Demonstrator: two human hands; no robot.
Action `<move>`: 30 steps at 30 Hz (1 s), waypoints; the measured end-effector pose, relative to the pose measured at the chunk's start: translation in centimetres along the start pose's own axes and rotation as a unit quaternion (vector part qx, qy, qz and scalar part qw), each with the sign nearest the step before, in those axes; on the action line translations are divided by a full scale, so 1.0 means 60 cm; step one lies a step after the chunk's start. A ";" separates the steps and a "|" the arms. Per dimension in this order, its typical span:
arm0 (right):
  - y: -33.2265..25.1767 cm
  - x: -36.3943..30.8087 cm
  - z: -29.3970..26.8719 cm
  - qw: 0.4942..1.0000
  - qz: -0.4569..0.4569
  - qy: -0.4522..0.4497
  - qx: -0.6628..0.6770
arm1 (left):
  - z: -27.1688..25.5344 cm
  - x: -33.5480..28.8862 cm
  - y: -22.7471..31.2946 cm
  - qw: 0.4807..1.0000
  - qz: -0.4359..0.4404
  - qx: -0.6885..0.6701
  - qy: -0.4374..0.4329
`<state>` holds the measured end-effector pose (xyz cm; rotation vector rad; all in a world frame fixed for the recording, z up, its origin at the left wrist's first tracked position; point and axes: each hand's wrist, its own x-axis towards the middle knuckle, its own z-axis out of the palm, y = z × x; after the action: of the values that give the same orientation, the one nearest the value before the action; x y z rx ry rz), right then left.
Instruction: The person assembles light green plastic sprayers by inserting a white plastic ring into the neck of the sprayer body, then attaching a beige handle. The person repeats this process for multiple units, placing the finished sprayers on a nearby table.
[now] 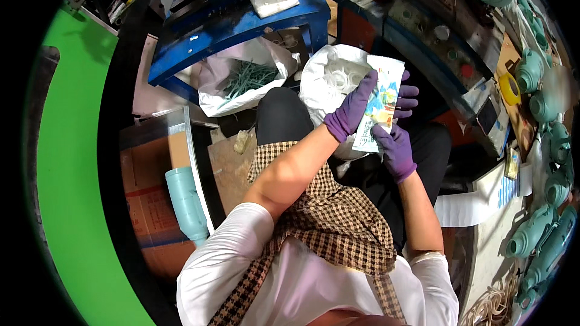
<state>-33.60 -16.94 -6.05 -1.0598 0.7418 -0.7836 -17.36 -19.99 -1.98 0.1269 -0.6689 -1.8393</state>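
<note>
A long flat packet (384, 98), white with a coloured print and crimped ends, is held upright over my lap. My left hand (353, 110), in a purple glove, has its thumb along the packet's left edge; its fingers pass behind and stick out on the right. My right hand (397, 154), gloved in purple too, pinches the packet's lower part, thumb in front and the other fingers partly hidden. Just behind my left hand stands a white sack (314, 78) with pale translucent rings or strips inside.
Another white sack (214, 93) of dark green strips sits under a blue metal bench (223, 30). A cardboard box (142, 199) and a teal plastic part (186, 202) are at my left. Several teal parts (525, 235) and a yellow tape roll (509, 89) line the right side.
</note>
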 end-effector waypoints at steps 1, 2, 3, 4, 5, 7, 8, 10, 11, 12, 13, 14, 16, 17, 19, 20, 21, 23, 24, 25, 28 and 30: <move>-0.001 0.002 0.000 1.000 -0.001 0.010 0.000 | 0.001 -0.002 0.005 1.000 -0.003 0.016 0.011; -0.003 0.002 0.000 1.000 -0.003 0.021 0.000 | 0.002 -0.004 0.011 0.997 0.007 0.062 0.043; -0.004 0.002 0.001 0.999 0.010 0.033 0.001 | 0.002 -0.007 0.019 0.991 0.012 0.115 0.072; -0.005 0.000 0.001 0.998 0.010 0.038 -0.056 | 0.003 -0.009 0.026 0.983 0.027 0.163 0.085; -0.006 -0.001 0.002 0.992 0.025 0.043 -0.112 | 0.004 -0.009 0.030 0.972 0.049 0.206 0.098; -0.005 -0.006 0.005 0.984 0.008 0.055 -0.172 | 0.010 -0.009 0.030 0.966 0.009 0.197 0.166; -0.003 -0.009 0.006 0.985 -0.014 0.065 -0.159 | 0.013 -0.009 0.026 0.960 0.000 0.185 0.210; 0.005 -0.015 0.011 0.990 -0.053 0.055 -0.120 | 0.024 -0.007 0.006 0.953 0.021 0.173 0.248; 0.009 -0.017 0.011 0.984 -0.034 0.093 -0.146 | 0.031 -0.006 -0.007 0.954 0.041 0.171 0.243; 0.014 -0.020 0.013 0.985 -0.063 0.104 -0.119 | 0.037 -0.004 -0.017 0.956 0.047 0.167 0.237; 0.018 -0.022 0.013 0.984 -0.097 0.123 -0.090 | 0.041 -0.003 -0.024 0.953 0.050 0.180 0.237; 0.022 -0.024 0.013 0.981 -0.135 0.132 -0.046 | 0.046 0.000 -0.031 0.949 0.074 0.212 0.222; 0.027 -0.030 0.011 0.970 -0.170 0.145 -0.096 | 0.053 0.000 -0.038 0.953 0.064 0.223 0.195; 0.029 -0.032 0.009 0.967 -0.176 0.145 -0.109 | 0.057 -0.004 -0.041 0.953 0.067 0.225 0.191; 0.030 -0.038 0.005 0.961 -0.200 0.149 -0.123 | 0.063 -0.009 -0.047 0.967 0.041 0.215 0.130; 0.030 -0.040 0.003 0.956 -0.217 0.155 -0.123 | 0.063 -0.011 -0.049 0.969 0.031 0.209 0.124; 0.031 -0.040 0.001 0.951 -0.235 0.160 -0.124 | 0.069 -0.020 -0.061 0.959 -0.009 0.240 0.152; 0.032 -0.039 -0.004 0.916 -0.296 0.191 -0.193 | 0.070 -0.027 -0.072 0.961 0.021 0.236 0.146; 0.033 -0.037 -0.007 0.921 -0.316 0.168 -0.151 | 0.068 -0.029 -0.075 0.961 0.029 0.239 0.134; 0.034 -0.031 -0.009 0.929 -0.309 0.153 -0.135 | 0.067 -0.030 -0.077 0.962 0.024 0.238 0.134; 0.032 -0.015 -0.012 0.944 -0.243 0.144 -0.170 | 0.058 -0.027 -0.069 0.958 0.006 0.243 0.152; 0.028 -0.004 -0.012 0.961 -0.193 0.117 -0.162 | 0.048 -0.022 -0.055 0.949 0.004 0.254 0.188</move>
<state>-34.00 -16.58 -7.81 -1.4507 0.8978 -1.1621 -20.76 -16.99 -1.51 0.7932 -0.8493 -1.5376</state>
